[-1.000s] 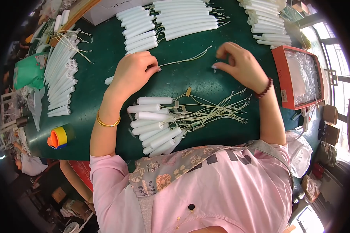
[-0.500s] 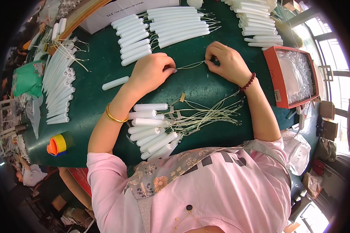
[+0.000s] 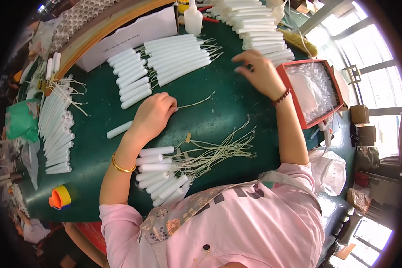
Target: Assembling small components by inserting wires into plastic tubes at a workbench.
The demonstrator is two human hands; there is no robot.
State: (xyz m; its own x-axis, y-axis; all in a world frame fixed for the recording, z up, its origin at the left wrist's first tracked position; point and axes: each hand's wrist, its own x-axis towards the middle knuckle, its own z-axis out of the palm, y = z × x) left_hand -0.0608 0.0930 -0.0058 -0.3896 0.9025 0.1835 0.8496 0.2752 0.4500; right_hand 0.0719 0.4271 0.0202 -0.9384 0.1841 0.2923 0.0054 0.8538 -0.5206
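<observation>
My left hand [image 3: 152, 117] is closed in a pinch on a thin pale wire [image 3: 196, 103], whose free end points right over the green table. A white tube [image 3: 119, 129] pokes out on the other side of that hand; whether the wire joins it is hidden. My right hand [image 3: 260, 73] hovers near the far-right stack of white tubes [image 3: 261, 27], fingers apart and nothing between them. Closer to my body lies a bunch of white tubes [image 3: 158, 167], their pale wires [image 3: 223, 152] fanning to the right. A small tan tag [image 3: 188, 137] sits on these wires.
Rows of wired white tubes [image 3: 178, 58] lie before a white box [image 3: 129, 38]. More tubes [image 3: 58, 138] line the left side, near an orange-yellow tape roll [image 3: 60, 196]. A white bottle [image 3: 193, 20] stands at the back. At right is a red box [image 3: 295, 96] holding clear plastic.
My right hand has let go of the wire, opened and moved away toward the far-right stack. My left hand still pinches the wire. The whole view has shifted.
</observation>
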